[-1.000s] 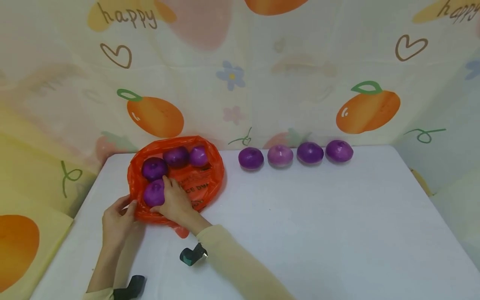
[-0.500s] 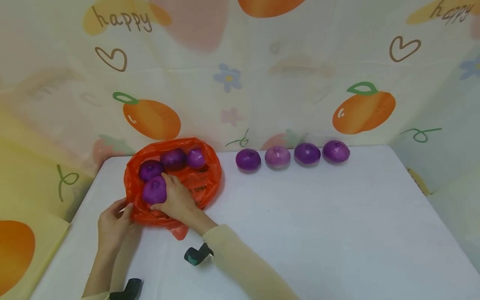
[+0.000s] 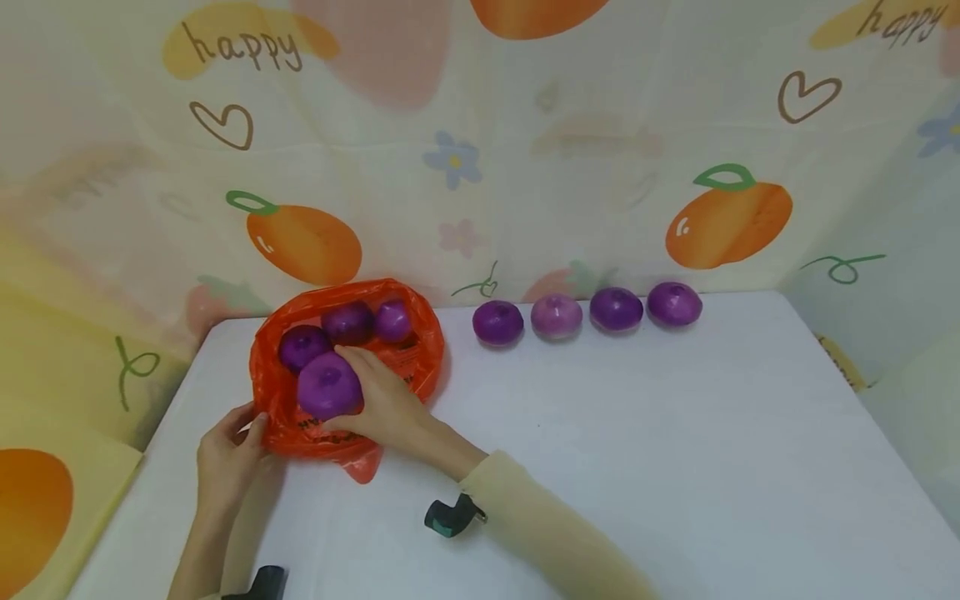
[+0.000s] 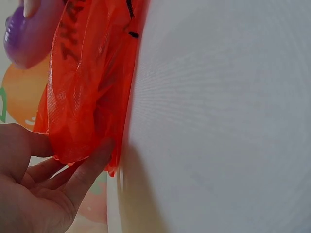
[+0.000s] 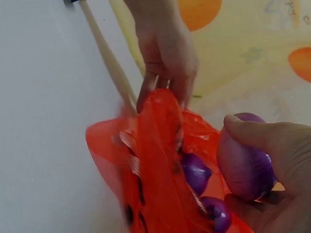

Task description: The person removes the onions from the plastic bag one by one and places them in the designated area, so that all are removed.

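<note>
My right hand [image 3: 390, 410] grips a red onion [image 3: 327, 386], thumb on one side and fingers on the other. The onion is raised over the near part of an open red plastic bag [image 3: 273, 433]; in the right wrist view this onion [image 5: 245, 160] is above the bag's rim. My left hand [image 3: 228, 458] pinches the bag's near left edge, and in the left wrist view its thumb and fingers [image 4: 90, 170] lie on both sides of the plastic. Inside the bag rest a dark onion [image 3: 303, 347], another dark onion [image 3: 348, 322] and a smaller one [image 3: 393, 320].
Along the back edge of the white table [image 3: 600, 450] stands a row of several red onions, from a left one [image 3: 498, 323] to a right one [image 3: 674, 303]. A patterned cloth [image 3: 510, 192] hangs right behind them.
The right hand has lifted its onion from the bag's floor and drawn it slightly right and toward me. The left hand stays at the bag's edge. The row of onions is unchanged.
</note>
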Tool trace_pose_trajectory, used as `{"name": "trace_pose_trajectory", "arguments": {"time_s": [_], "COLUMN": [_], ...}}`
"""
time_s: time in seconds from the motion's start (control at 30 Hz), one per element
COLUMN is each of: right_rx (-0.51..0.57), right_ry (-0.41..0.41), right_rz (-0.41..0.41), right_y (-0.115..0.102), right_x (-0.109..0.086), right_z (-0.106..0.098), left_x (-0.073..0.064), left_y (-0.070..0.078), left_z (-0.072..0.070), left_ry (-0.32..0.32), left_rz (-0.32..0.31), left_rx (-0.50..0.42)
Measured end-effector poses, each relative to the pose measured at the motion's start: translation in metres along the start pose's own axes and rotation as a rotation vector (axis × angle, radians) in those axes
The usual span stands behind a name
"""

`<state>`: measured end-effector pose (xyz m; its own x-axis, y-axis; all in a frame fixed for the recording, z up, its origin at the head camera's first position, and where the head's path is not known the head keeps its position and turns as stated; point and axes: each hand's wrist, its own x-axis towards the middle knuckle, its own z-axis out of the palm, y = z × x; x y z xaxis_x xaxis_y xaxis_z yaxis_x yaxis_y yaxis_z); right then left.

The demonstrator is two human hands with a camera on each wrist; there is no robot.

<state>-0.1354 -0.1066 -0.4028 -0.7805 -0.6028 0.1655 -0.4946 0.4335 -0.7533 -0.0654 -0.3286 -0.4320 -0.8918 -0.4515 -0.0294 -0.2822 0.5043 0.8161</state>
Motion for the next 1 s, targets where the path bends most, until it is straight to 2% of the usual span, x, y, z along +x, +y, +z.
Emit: {"name": "trace_pose_trajectory", "arguments": {"time_s": [0.17,0.37,0.57,0.77,1.0], "right_rx": [0.0,0.019,0.021,0.02,0.02], "right_ry": [0.044,0.08,0.086,0.14,0.178], "right_rz": [-0.042,-0.049,0.003,0.024,0.052], "right_y": [0.006,0.018,0.03,0.05,0.07], "right_x": [-0.01,-0.022,-0.037,-0.046,-0.059], "right_z": [-0.02,-0.04,-0.057,-0.069,-0.082], "left_x": [-0.001,-0.001,0.0,0.0,0.001], "left_y": [0.0,-0.002,-0.005,-0.005,-0.005], "left_z": [0.002,0.002,0.003,0.001,0.001], "left_ry": [-0.002,0.001,-0.004,-0.016,-0.03], "left_rz": [-0.001,0.007,-0.011,0.002,-0.023], "left_rx": [0.013,0.034,0.028,0.048,0.055]}}
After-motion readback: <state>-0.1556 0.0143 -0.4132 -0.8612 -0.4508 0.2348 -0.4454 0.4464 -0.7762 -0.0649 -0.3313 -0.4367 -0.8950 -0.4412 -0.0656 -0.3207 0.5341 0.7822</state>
